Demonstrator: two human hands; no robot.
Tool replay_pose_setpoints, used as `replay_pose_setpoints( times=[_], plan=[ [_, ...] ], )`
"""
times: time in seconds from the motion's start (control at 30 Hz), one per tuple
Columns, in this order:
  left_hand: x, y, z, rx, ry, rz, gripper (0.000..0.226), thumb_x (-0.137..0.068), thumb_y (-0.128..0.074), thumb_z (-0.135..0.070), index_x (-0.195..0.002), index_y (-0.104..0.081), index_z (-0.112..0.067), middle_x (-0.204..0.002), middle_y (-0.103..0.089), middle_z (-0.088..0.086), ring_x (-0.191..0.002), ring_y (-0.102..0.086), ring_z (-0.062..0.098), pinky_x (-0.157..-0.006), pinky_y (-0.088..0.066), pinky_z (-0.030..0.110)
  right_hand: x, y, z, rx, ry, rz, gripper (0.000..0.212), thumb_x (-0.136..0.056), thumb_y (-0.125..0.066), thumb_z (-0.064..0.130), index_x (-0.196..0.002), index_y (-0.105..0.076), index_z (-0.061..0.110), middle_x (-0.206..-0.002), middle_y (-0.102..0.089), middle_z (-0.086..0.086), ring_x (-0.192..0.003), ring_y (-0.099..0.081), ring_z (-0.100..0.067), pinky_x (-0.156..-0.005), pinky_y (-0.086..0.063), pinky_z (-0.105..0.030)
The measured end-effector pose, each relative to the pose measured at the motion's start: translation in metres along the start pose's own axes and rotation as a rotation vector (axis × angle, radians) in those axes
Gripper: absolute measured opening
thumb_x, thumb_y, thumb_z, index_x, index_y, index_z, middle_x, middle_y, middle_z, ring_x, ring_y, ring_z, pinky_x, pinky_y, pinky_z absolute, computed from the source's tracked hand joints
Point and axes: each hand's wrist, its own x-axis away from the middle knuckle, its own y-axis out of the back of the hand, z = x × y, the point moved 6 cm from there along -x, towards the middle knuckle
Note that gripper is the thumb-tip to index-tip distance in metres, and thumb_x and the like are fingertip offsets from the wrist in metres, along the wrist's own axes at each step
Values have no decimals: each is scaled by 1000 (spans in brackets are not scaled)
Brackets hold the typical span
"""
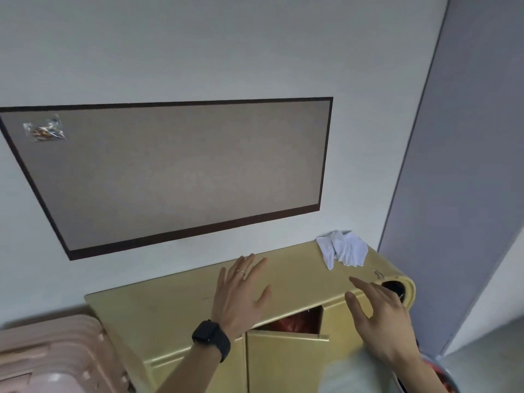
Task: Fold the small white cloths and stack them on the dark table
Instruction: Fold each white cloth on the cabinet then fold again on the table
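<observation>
Small crumpled white cloths (343, 248) are not yet picked up. Left hand (241, 293) and right hand (380, 316) are spread, empty, over the yellow wooden counter (170, 302), at whose far right corner the cloths lie. A reach and pinch is judged to be needed next.

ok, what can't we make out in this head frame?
Head view:
White cloth on the cabinet: bunched, piece count unclear.
Red thing inside cabinet: mostly hidden by the half-open door.
Dark object at cabinet's right end: partly behind the right hand, blurred.
Plastic bag on the wall board: contents too small.
Dark table: outside the frame.
</observation>
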Motion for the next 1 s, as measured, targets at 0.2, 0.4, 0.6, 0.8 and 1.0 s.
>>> replay_pose_setpoints(
  times=[0.2, 0.4, 0.6, 0.8, 1.0],
  plan=[
    [-106, -88, 18, 51, 27, 138, 60, -98, -36, -57, -154, -20, -42, -164, -16, -12, -152, -7, 11, -124, -5, 46, -90, -59, -54, 45, -85, 54, 39, -91, -58, 47, -129, -61, 35, -125, -66, 9, -127, -49, -19, -100, -45, -46],
    [-176, -185, 36, 60, 73, 300, 60, -98, -34, -60, -153, -19, -43, -164, -15, -12, -152, -4, 11, -123, -2, 44, -164, -122, -122, 94, -220, 179, 40, -94, -57, 46, -132, -60, 34, -120, -67, 8, -127, -47, -20, -101, -43, -41],
    [-235, -285, 58, 17, 191, 444, 65, -92, -25, -63, -153, -21, -43, -164, -17, -11, -152, -7, 12, -122, -3, 44, -242, -218, -209, 57, -377, 427, 43, -94, -53, 49, -133, -56, 33, -124, -65, 7, -112, -57, -22, -97, -47, -40],
    [-285, -376, 76, -17, 341, 619, 60, -99, -37, -51, -155, -22, -35, -165, -13, -6, -152, -8, 18, -123, -7, 46, -319, -301, -276, 41, -488, 613, 45, -96, -54, 44, -136, -53, 22, -129, -63, 4, -121, -56, -23, -97, -44, -39],
    [-310, -458, 97, -34, 428, 745, 65, -100, -36, -51, -157, -6, -38, -166, 5, -7, -153, 1, 20, -123, -2, 47, -385, -382, -329, 37, -564, 639, 48, -94, -58, 42, -133, -54, 14, -125, -65, -4, -118, -59, -26, -99, -43, -38]
  ],
)
